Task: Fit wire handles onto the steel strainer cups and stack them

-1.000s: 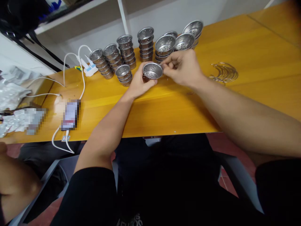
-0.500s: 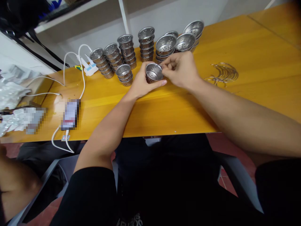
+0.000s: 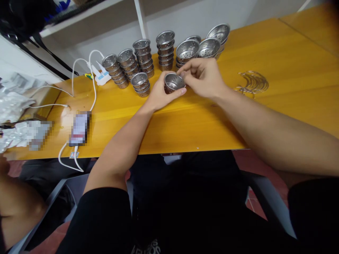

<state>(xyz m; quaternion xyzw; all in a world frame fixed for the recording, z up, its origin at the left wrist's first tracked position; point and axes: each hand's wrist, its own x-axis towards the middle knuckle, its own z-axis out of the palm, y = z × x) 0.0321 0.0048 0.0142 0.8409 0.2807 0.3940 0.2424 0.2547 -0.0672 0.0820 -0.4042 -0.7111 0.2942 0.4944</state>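
Note:
My left hand [image 3: 160, 91] is wrapped round a small perforated metal strainer basket [image 3: 173, 84], its thumb along the near side and its open top facing up. At the basket's right rim, my right hand [image 3: 200, 76] is closed in a pinch on a thin wire handle, mostly hidden by the fingers. A short stack of the same baskets [image 3: 140, 83] stands just left of my left hand. Loose curved wire handles [image 3: 254, 82] lie in a bunch on the table to the right of my right hand.
Taller stacks of small baskets [image 3: 143, 56] and wider strainer baskets [image 3: 188, 51] line the back of the yellow wooden table [image 3: 169, 132]. At left lie a phone [image 3: 79, 128] on a white cable, a power adapter [image 3: 102, 77] and plastic bags [image 3: 16, 98]. Another person's arm [image 3: 19, 204] is at lower left.
The basket tilts slightly, and my right fingertips have shifted a little left along its rim. My left thumb has drawn back slightly. The stacks and loose wires stay put.

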